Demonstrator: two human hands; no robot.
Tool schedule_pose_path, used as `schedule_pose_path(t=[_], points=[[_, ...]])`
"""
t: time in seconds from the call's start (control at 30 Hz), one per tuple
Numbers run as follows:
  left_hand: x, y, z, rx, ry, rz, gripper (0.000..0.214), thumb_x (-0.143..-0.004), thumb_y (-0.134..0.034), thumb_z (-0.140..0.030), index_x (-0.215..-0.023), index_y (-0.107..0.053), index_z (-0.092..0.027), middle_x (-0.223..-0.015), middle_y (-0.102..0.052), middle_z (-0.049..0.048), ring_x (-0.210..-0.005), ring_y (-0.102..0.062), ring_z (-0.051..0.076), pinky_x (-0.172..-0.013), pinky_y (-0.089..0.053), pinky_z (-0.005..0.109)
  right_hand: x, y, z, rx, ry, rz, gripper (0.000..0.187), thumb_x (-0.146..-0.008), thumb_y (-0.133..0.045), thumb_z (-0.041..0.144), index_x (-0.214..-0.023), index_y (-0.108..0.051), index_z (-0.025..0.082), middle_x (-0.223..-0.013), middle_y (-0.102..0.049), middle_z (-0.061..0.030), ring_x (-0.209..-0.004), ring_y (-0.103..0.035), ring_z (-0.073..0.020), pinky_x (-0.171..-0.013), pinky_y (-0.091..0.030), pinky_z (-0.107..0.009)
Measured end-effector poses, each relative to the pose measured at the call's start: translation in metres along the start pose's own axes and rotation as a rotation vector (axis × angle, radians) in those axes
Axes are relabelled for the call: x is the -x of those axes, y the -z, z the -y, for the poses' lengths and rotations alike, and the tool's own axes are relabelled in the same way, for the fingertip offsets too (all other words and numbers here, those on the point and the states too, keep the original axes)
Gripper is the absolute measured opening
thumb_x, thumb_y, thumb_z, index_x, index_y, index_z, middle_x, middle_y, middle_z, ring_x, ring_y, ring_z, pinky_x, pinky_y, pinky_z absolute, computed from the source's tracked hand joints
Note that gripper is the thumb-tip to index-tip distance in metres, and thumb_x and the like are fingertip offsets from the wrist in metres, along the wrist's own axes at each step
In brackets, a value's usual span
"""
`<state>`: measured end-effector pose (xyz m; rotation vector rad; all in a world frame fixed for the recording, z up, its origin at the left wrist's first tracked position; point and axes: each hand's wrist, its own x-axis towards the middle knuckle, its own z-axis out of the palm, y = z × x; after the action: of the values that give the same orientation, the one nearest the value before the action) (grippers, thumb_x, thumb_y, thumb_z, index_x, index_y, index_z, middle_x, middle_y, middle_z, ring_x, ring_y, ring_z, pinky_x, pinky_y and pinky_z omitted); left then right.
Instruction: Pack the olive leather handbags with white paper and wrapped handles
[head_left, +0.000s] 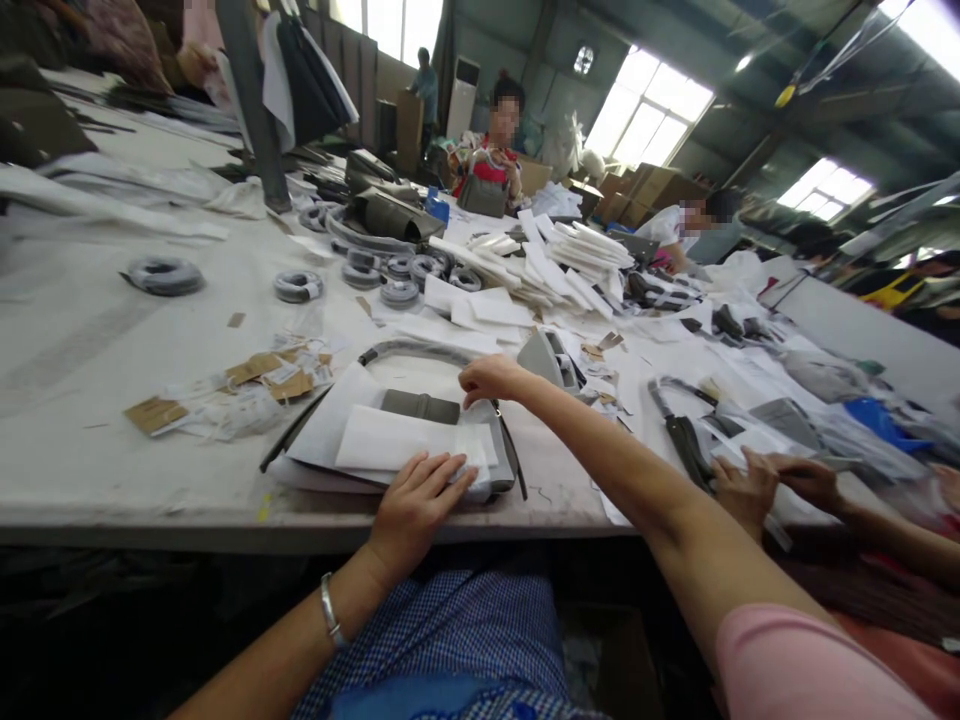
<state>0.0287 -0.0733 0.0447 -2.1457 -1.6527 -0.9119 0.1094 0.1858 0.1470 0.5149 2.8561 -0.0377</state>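
Note:
A grey handbag lies on the table in front of me, mostly covered by white foam sheets. Its curved handle, in a clear wrap, arches away from me. My left hand rests flat, fingers stretched out, on the foam and the bag's near right side. At the right end of the handle, my right hand is closed with curled fingers; what it pinches is hidden. A grey tab shows between the foam pieces.
Brown paper tags lie to the left. Wrapped coils and stacked white foam pieces sit farther back. At right, a co-worker's hands work on another bag. A post rises at back left.

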Motion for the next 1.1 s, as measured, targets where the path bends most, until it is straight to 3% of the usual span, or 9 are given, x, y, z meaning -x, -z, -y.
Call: schedule_pose_path(t=[0.13, 0.27, 0.4, 0.57, 0.73, 0.87, 0.97, 1.1], points=[[0.0, -0.001, -0.001, -0.017, -0.002, -0.019, 0.037, -0.098, -0.05, -0.017, -0.132, -0.061, -0.028, -0.134, -0.063, 0.0021, -0.119, -0.059, 0.022, -0.108, -0.044, 0.042, 0.024, -0.008, 0.01, -0.009, -0.126, -0.204, 0.026, -0.097, -0.058, 0.04, -0.111, -0.07, 0.021, -0.114, -0.072, -0.0072, -0.097, -0.067, -0.0212, -0.074, -0.043, -0.028], [0.0, 0.0, -0.002, -0.013, 0.005, -0.028, 0.037, -0.1, -0.045, -0.019, -0.132, -0.061, -0.03, -0.135, -0.063, -0.0001, -0.119, -0.06, 0.022, -0.108, -0.043, 0.042, 0.065, -0.038, 0.042, -0.148, -0.102, -0.299, 0.039, -0.1, -0.052, 0.044, -0.126, -0.064, 0.018, -0.124, -0.069, -0.0093, -0.114, -0.062, -0.0213, -0.097, -0.043, -0.03], [-0.002, 0.001, -0.002, 0.002, 0.018, -0.016, 0.035, -0.101, -0.045, -0.019, -0.13, -0.062, -0.029, -0.133, -0.064, -0.0003, -0.118, -0.06, 0.022, -0.108, -0.042, 0.042, 0.08, -0.063, 0.06, -0.202, -0.158, -0.264, 0.056, -0.095, -0.057, 0.05, -0.139, -0.054, 0.016, -0.14, -0.058, -0.0133, -0.136, -0.045, -0.0291, -0.114, -0.027, -0.048], [-0.005, 0.003, -0.002, -0.011, 0.009, 0.016, 0.036, -0.099, -0.051, -0.017, -0.132, -0.06, -0.028, -0.135, -0.063, 0.0001, -0.119, -0.06, 0.022, -0.108, -0.041, 0.042, 0.065, -0.058, 0.051, -0.219, -0.167, -0.165, 0.049, -0.095, -0.054, 0.057, -0.127, -0.064, 0.022, -0.131, -0.065, -0.0101, -0.131, -0.048, -0.0277, -0.118, -0.013, -0.054], [-0.006, 0.003, -0.002, -0.05, -0.008, 0.02, 0.037, -0.097, -0.056, -0.019, -0.132, -0.06, -0.029, -0.135, -0.063, 0.0006, -0.118, -0.06, 0.023, -0.107, -0.042, 0.043, 0.051, -0.05, 0.049, -0.218, -0.259, -0.1, 0.051, -0.091, -0.057, 0.061, -0.121, -0.069, 0.021, -0.124, -0.067, -0.0135, -0.123, -0.053, -0.0313, -0.111, -0.025, -0.049], [-0.005, 0.003, -0.001, -0.085, -0.053, -0.003, 0.038, -0.096, -0.058, -0.021, -0.133, -0.059, -0.03, -0.134, -0.063, 0.0011, -0.116, -0.061, 0.024, -0.106, -0.043, 0.044, 0.044, -0.045, 0.051, -0.263, -0.319, -0.113, 0.039, -0.1, -0.047, 0.047, -0.113, -0.074, 0.021, -0.119, -0.069, -0.0133, -0.117, -0.059, -0.0285, -0.103, -0.036, -0.04], [-0.004, 0.003, 0.0, -0.094, -0.073, -0.019, 0.039, -0.096, -0.059, -0.021, -0.134, -0.059, -0.03, -0.134, -0.063, 0.0012, -0.117, -0.061, 0.024, -0.106, -0.043, 0.044, 0.051, -0.041, 0.052, -0.316, -0.331, -0.09, 0.037, -0.099, -0.049, 0.043, -0.126, -0.067, 0.024, -0.132, -0.064, -0.0109, -0.126, -0.055, -0.0278, -0.107, -0.036, -0.04], [-0.001, 0.0, 0.001, -0.102, -0.075, -0.054, 0.04, -0.095, -0.06, -0.018, -0.134, -0.059, -0.03, -0.134, -0.063, 0.0002, -0.118, -0.061, 0.024, -0.107, -0.042, 0.044, 0.076, -0.046, 0.059, -0.411, -0.314, -0.071, 0.085, -0.084, -0.068, 0.058, -0.154, -0.033, 0.026, -0.16, -0.03, -0.014, -0.148, -0.022, -0.0364, -0.116, -0.018, -0.059]])
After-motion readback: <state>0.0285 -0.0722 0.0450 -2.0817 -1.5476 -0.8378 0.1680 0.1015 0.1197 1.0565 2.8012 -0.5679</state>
